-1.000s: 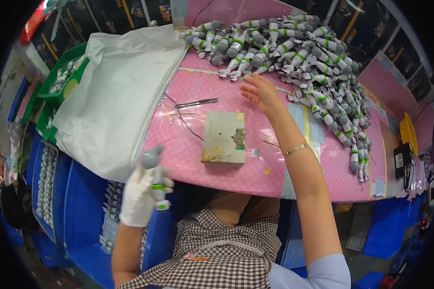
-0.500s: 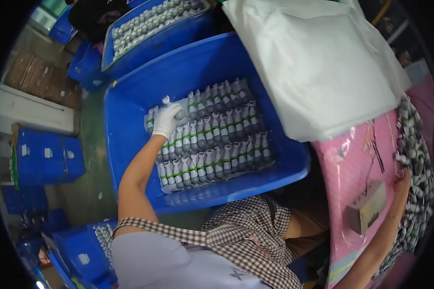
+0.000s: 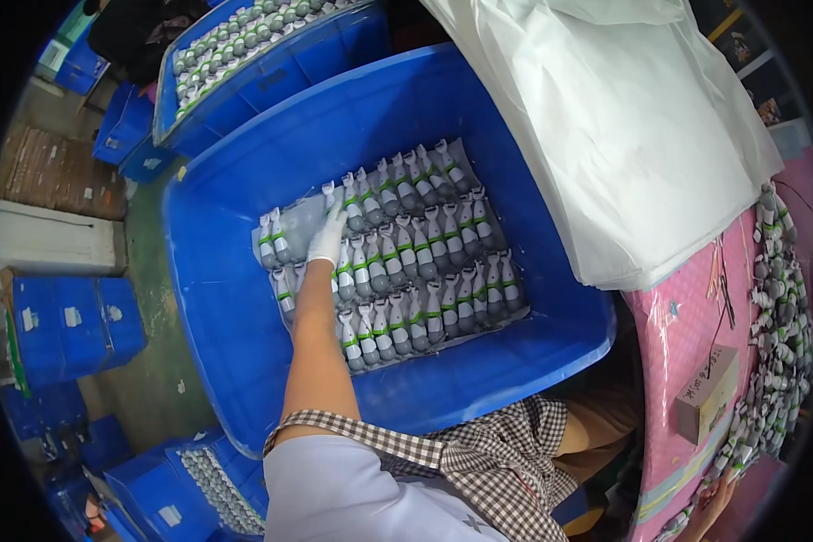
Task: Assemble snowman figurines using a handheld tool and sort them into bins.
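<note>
My left hand (image 3: 329,238), in a white glove, reaches into a large blue tub (image 3: 194,307). Its fingers are closed around a grey-and-white pin-shaped piece (image 3: 329,191) at the back row, partly hidden by the glove. Similar pieces with green bands (image 3: 406,248) lie side by side in three rows on a pale sheet (image 3: 300,221). My bare right hand (image 3: 715,502) is at the lower right, fingers stretched out against a heap of the same pieces (image 3: 777,343); its fingertips are small and partly lost among them.
To the right stands a pink-covered table (image 3: 668,334) with a small box (image 3: 706,394) on it. A big white sack (image 3: 623,135) overhangs the tub's right side. Another blue tub (image 3: 307,68) filled with pieces stands behind. Blue crates (image 3: 72,321) line the left.
My left hand has shifted slightly right and down in the picture, beside the back row's right-hand group. My right hand has moved down along the heap. The whole view has shifted.
</note>
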